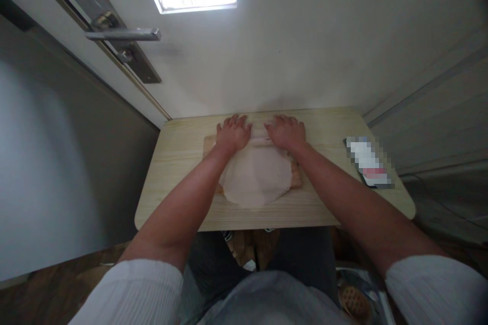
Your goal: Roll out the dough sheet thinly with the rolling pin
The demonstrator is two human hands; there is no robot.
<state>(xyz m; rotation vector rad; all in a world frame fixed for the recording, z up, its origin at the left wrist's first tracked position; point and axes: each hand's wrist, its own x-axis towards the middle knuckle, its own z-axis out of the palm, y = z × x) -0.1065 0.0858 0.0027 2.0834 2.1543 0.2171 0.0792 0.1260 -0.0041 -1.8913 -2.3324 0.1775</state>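
A thin, pale, roughly round sheet of dough (256, 177) is spread over a wooden board (297, 176) on the small table. Across its far edge lies a pale bar, which looks like a rolling pin (260, 140), mostly covered by my hands. My left hand (234, 133) rests palm down on the bar's left part, fingers stretched forward and apart. On the right part, my right hand (285, 132) presses down the same way, its fingers spread too. Both forearms reach over the sides of the dough. The bar's ends are hidden.
The light wood table (175, 162) has rounded corners and stands against a white door with a metal handle (124, 34). A phone-like object (368, 162), its screen blurred out, lies at the table's right. Below right, a brown object (355, 302) sits in a container.
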